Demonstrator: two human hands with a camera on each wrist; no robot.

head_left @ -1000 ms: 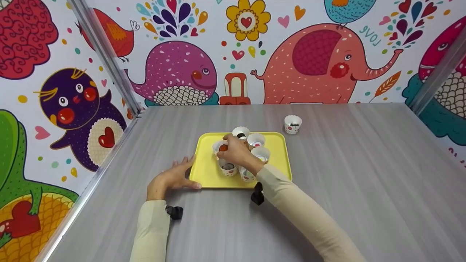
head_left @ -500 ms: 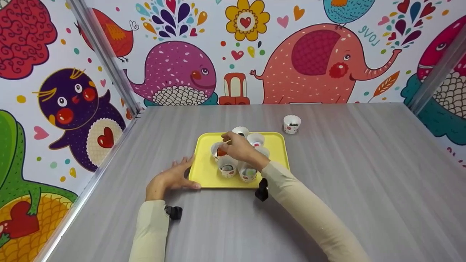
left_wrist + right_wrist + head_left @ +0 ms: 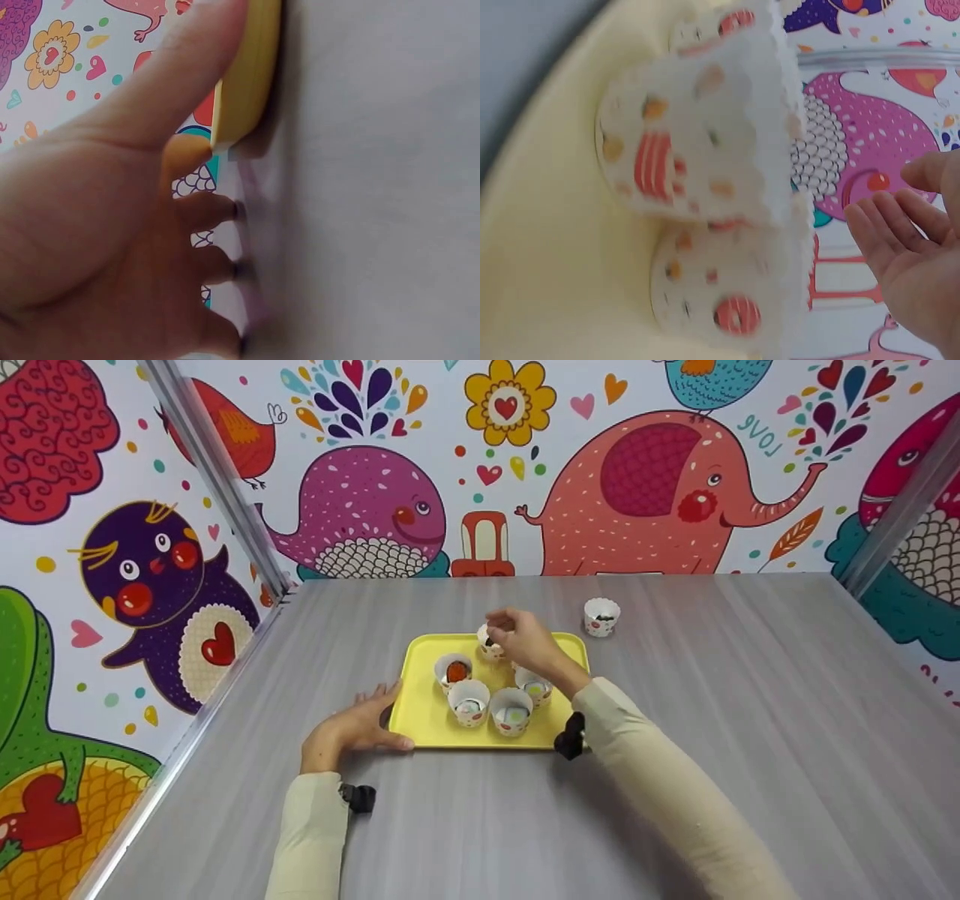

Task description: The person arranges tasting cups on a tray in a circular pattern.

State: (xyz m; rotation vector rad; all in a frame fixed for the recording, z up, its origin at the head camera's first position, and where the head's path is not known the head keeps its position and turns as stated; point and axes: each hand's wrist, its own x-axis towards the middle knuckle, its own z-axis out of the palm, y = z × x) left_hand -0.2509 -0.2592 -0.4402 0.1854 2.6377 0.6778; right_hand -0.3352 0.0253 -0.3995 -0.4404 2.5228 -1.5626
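My left hand (image 3: 356,727) lies at the front left corner of a yellow tray (image 3: 416,720); in the left wrist view its thumb touches the tray rim (image 3: 247,75) and its spread fingers reach down to the table. Over the tray's back part hovers my right hand (image 3: 531,643), partly covering a paper baking cup (image 3: 493,653) and hiding what is behind. The right wrist view shows that hand with fingers extended, thumb apart, holding nothing. Several patterned paper cups stand on the tray, among them one (image 3: 443,681) with an orange-red item (image 3: 457,671) inside and two at the front (image 3: 469,718).
Beyond the tray's back right corner, another paper cup (image 3: 602,625) with something dark inside stands on the grey table (image 3: 712,697). Cartoon-printed panels (image 3: 630,495) with metal posts border the table at the back and sides.
My right hand has moved right and back from the cup with the orange-red item, uncovering it and the front cups. The left hand stays in place at the tray corner.
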